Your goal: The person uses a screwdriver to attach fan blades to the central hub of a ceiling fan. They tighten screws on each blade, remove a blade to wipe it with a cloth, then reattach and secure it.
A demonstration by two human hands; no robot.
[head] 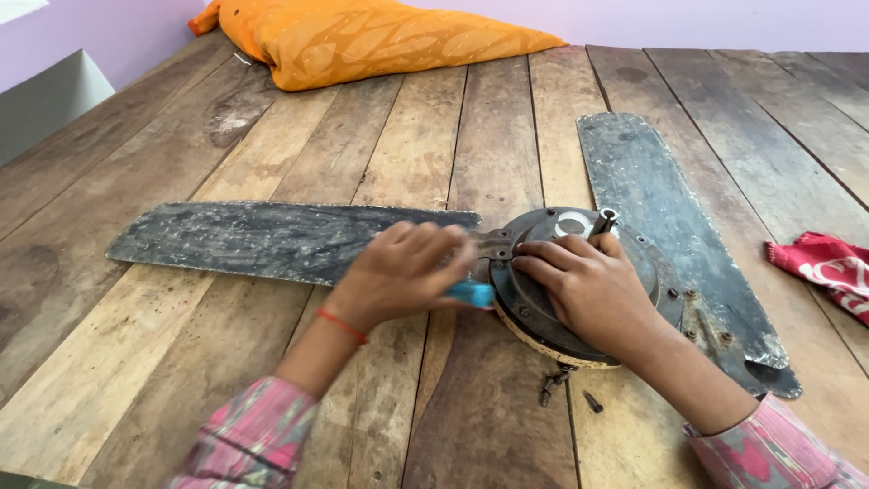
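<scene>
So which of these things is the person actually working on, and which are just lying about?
In use:
- fan motor housing, under the right hand
- left fan blade
- blue-handled tool in the left hand

Lying about:
- orange cushion
- red cloth
- loose screws on the wooden table

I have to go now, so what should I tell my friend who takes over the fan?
Left hand: gripping a blue-handled tool at the blade bracket.
Right hand: pressing flat on the fan motor.
Two dirty blades are attached, lying on the wooden table.
Done: loose screws lie by the motor.
Left: the bracket is on; other blade's screws in place.
</scene>
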